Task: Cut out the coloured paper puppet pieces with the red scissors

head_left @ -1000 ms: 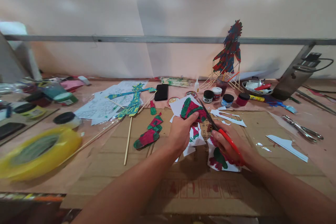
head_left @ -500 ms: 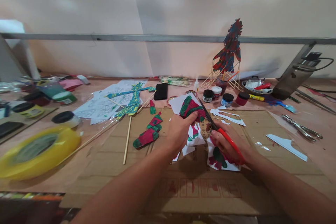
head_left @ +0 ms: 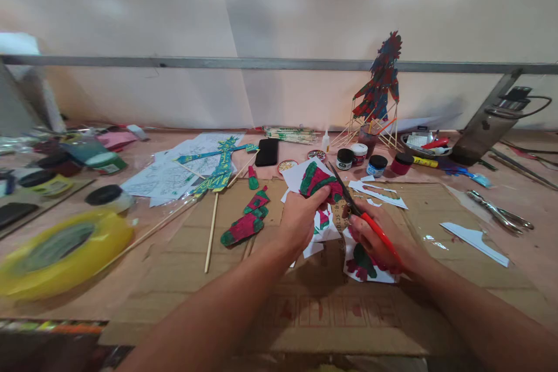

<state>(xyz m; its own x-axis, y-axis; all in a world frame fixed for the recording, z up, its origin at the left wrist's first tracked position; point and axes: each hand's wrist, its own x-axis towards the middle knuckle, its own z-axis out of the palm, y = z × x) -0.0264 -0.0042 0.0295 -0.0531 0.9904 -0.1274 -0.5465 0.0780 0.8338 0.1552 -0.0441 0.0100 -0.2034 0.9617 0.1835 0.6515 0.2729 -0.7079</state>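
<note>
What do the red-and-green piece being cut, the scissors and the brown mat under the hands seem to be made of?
The red-and-green piece looks like thin white paper, painted matt: its white margins curl in the left hand. The scissors in the right hand show dull dark blades, probably metal, and glossy red handles, probably plastic. The brown mat looks like flattened corrugated cardboard, with creases and faded red print.
</note>
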